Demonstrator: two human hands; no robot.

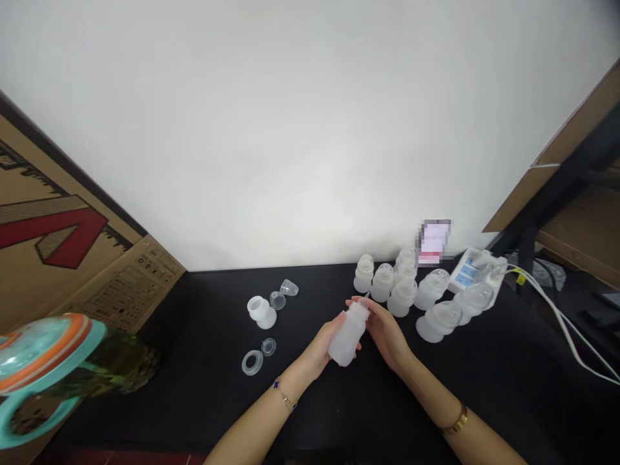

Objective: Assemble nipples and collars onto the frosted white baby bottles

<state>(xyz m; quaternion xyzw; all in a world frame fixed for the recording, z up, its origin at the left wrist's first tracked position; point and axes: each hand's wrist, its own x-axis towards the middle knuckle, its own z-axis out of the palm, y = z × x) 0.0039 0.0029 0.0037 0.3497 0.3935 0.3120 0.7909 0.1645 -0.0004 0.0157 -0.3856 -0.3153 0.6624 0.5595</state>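
You hold the frosted plastic bottle [349, 334] tilted, your left hand [320, 349] wrapped around its body and your right hand [385, 332] closed near its neck. Just beyond it stand more bottles [402, 297]: if its smooth surface slips from your fingers, it could knock them over.

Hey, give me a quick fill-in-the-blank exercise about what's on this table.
The left hand and right hand hold a frosted plastic ____ between them.
The gold bangle is on the ____ wrist.
The white ring lies on a ____ tabletop.
The group of frosted bottles stands toward the person's ____ side.

Missing words: bottle; right; black; right.
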